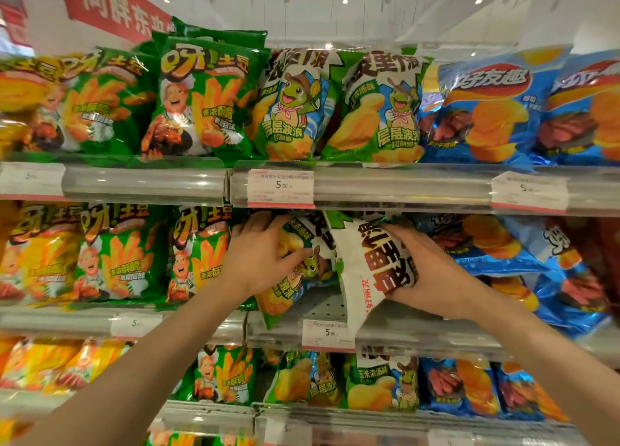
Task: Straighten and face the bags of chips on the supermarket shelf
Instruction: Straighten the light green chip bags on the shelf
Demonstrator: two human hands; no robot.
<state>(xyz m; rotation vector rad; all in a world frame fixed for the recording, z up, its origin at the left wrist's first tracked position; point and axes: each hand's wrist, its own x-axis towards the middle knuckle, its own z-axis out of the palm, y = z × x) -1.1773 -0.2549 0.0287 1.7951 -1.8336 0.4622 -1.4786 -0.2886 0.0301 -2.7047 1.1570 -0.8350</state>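
Note:
On the middle shelf [385, 336], two green-and-white turtle chip bags sit crooked. My left hand [260, 256] grips the left turtle bag [302, 288], fingers over its top and front; that bag leans with its lower corner past the shelf edge. My right hand [422, 264] holds the right bag [365, 267], which is turned sideways and upside down, its white end hanging over the shelf lip. A bare patch of shelf shows between and behind them.
Green fries bags [120, 254] stand upright to the left, blue chip bags [496, 244] lean to the right. The top shelf holds faced turtle bags [295, 106] and more blue bags [489, 110]. Price tags [280, 187] line the clear shelf rails. More bags fill the lower shelf.

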